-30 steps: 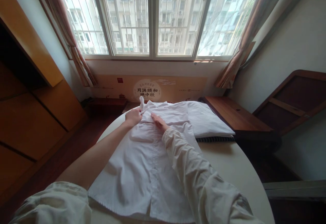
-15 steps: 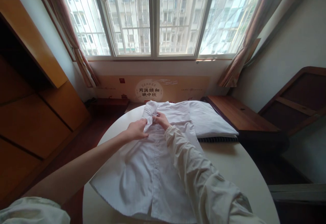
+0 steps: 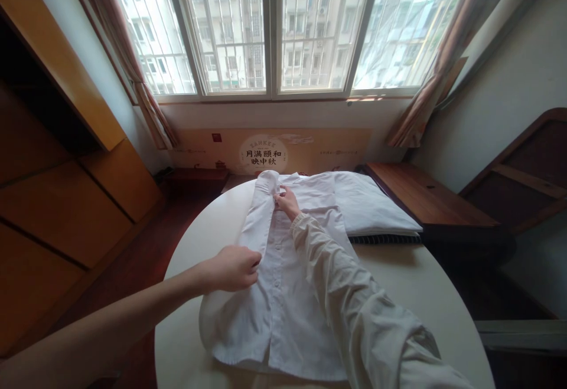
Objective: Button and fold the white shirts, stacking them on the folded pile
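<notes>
A white button-up shirt [image 3: 301, 318] lies spread on the round table, its row of buttons running toward me and its hem near the front edge. My left hand [image 3: 237, 268] is closed on the shirt's left side, holding a strip of it folded inward toward the buttons. Near the collar end, my right hand [image 3: 287, 201] pinches the fabric at the top of that fold. Right of the shirt lies a stack of folded white clothes [image 3: 376, 206], with a dark striped piece [image 3: 385, 238] under it.
The round cream table [image 3: 425, 300] stands below a barred window [image 3: 234, 35]. A printed cardboard panel [image 3: 336, 147] leans under the sill. To the right is a low wooden desk [image 3: 425, 194]; wooden cabinets [image 3: 66, 212] stand at the left.
My left hand has moved down along the shirt toward me, and the shirt's left side has been drawn inward in a longer fold. My right hand stays near the collar.
</notes>
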A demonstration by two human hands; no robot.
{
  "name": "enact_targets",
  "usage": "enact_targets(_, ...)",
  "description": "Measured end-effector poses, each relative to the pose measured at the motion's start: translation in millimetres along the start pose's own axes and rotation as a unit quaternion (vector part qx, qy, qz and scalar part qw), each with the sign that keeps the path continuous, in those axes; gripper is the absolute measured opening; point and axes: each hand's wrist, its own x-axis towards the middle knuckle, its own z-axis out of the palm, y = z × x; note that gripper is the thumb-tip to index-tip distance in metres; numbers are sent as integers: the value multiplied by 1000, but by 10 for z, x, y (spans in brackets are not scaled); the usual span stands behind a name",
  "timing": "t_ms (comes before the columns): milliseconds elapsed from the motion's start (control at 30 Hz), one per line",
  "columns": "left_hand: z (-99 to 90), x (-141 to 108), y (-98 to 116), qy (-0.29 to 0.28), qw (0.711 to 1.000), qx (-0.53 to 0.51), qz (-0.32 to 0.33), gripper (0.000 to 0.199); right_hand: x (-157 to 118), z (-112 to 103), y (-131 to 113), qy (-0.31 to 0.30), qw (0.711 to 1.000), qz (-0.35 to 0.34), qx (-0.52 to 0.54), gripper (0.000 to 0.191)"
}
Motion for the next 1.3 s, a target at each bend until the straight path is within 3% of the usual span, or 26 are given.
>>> enact_targets(100,94,53,190,-6,1000,-21,7,20,2,-48,4,43,999,10,-23,69)
enact_targets(233,228,141,301,-20,999,-32,21,21,-28,-102,15,79,989,-26,-119,59)
enact_targets(333,282,119,337,-24,998,-52,35,18,-44,-116,34,71,978,-53,-189,46)
enact_targets(467,211,-9,385,-41,989,-127,69,22,-43,-112,58,46,966,-67,-245,36)
enact_targets(567,148,-39,368,-88,965,-211,130,28,-58,-105,60,39,960,-74,-266,38)
enact_targets(633,166,14,305,-67,960,-217,165,33,-83,-106,52,25,952,-80,-294,45)
enact_targets(733,287,148,159,76,967,-130,206,33,-133,-116,27,-8,929,-96,-358,60)
enact_targets(833,443,229,30,163,953,-62,249,61,-180,-129,-24,-31,908,-128,-398,64)
enact_targets(967,569,211,-33,118,947,-54,294,86,-254,-128,-166,-80,871,-234,-424,61)
enact_targets(1100,576,192,-22,94,941,-68,318,91,-358,-51,-299,-200,804,-368,-422,62)
enact_targets(1200,540,190,-5,88,940,-77,320,93,-384,62,-273,-284,770,-387,-420,65)
enact_targets(1300,506,178,7,73,941,-81,320,92,-272,163,-171,-314,770,-355,-427,73)
